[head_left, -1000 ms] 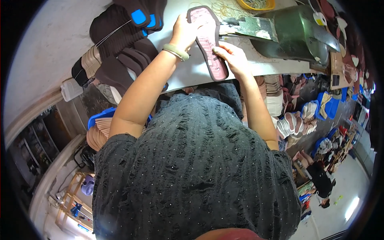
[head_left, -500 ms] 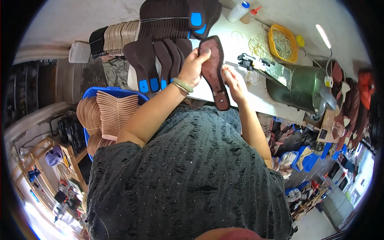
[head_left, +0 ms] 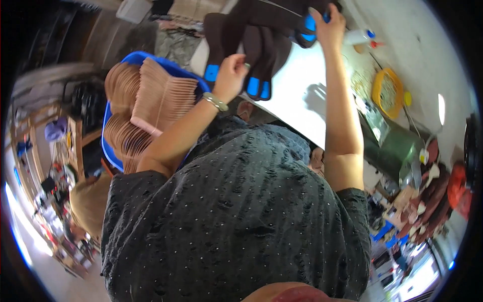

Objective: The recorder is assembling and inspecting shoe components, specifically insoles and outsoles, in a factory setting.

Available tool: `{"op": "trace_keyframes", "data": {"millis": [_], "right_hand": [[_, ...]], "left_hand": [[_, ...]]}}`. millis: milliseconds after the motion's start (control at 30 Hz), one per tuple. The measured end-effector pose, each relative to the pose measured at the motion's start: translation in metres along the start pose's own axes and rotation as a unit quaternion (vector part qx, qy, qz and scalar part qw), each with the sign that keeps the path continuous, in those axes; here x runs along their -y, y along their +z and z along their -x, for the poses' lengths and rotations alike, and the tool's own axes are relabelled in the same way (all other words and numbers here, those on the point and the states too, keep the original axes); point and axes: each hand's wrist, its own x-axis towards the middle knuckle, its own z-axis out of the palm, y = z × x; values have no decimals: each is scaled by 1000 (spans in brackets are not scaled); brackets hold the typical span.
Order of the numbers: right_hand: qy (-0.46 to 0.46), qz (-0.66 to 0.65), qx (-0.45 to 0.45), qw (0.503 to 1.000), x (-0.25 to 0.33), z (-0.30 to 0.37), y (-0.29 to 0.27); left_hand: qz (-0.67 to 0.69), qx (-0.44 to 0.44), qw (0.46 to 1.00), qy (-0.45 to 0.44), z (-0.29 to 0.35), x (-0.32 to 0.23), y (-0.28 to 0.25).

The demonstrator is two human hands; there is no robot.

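My left hand (head_left: 231, 78), with bent fingers and a bangle on its wrist, is over a row of dark brown insoles (head_left: 259, 58) that have blue patches at their near ends. What its fingers hold, if anything, cannot be made out. My right hand (head_left: 329, 30) reaches to the far end of the white table. Its thumb and fingers are around the blue-patched end of a dark brown insole (head_left: 309, 27) at the end of a bundled stack (head_left: 276, 15). The pinkish insole with the dark rim is out of sight.
Left of me, a blue tub (head_left: 107, 146) holds banded bundles of beige insoles (head_left: 163, 93). On the white table (head_left: 297, 83) are a white bottle (head_left: 356, 36), a yellow basket (head_left: 376, 93) of rubber bands, and a green machine (head_left: 397, 151) at right. A tan rounded thing (head_left: 90, 204) is at lower left.
My hands have parted and let go of the pinkish insole. The right hand has moved far forward to the stack, the left to the insole row. The view has turned leftward.
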Motion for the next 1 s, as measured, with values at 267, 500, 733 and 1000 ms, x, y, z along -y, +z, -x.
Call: {"op": "trace_keyframes", "data": {"millis": [267,500,733,1000], "right_hand": [[-9,147,137,980,-8,31,25],[-85,-117,92,985,68,81,3],[382,-460,313,738,103,136,-24],[375,-588,312,645,98,136,-115]], "left_hand": [[-127,-95,985,66,6,4,-11],[-277,2,952,-130,-17,28,-23],[-116,-4,980,-162,-24,28,-32],[-198,11,928,316,-19,-50,-42]]}}
